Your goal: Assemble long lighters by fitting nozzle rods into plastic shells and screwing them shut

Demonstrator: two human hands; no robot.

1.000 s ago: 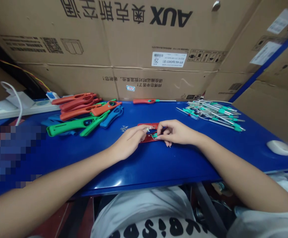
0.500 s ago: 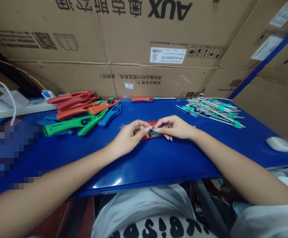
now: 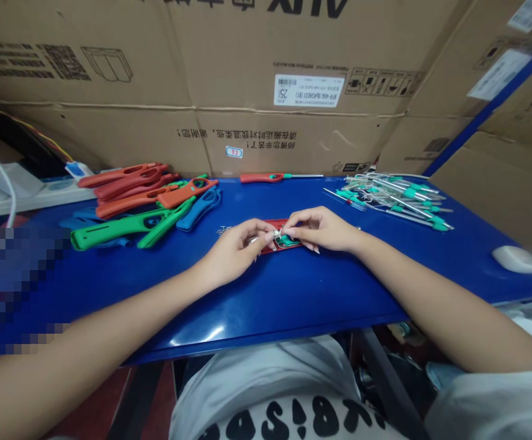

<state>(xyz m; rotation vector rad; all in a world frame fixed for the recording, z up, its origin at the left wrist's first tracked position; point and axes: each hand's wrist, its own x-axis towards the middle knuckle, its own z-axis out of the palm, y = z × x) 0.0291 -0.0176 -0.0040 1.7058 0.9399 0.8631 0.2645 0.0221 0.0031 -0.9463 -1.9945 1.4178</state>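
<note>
A red half shell of a stick lighter point(image 3: 273, 249) lies on the blue table under both hands, with a green part point(image 3: 288, 239) and thin wire inside it. My left hand point(image 3: 243, 244) is closed, thumb and fingertips pinching a small pale piece point(image 3: 277, 234) just above the shell. From the other side my right hand point(image 3: 314, 229) is closed at the fingertips next to that same piece. What exactly sits between the right fingertips is too small to tell. Left of my left hand lie small metal bits point(image 3: 222, 230).
Several red, orange, green and blue lighter shells point(image 3: 114, 229) are piled at left. A red lighter with a metal rod point(image 3: 261, 178) lies at the back by the cardboard point(image 3: 156, 137). Metal rods with green parts point(image 3: 406, 198) are heaped at right, near a white mouse-like object point(image 3: 518, 260).
The small piece at my left fingertips has turned and now shows pale between both hands. The hands stay over the red shell. The whole view has shifted slightly.
</note>
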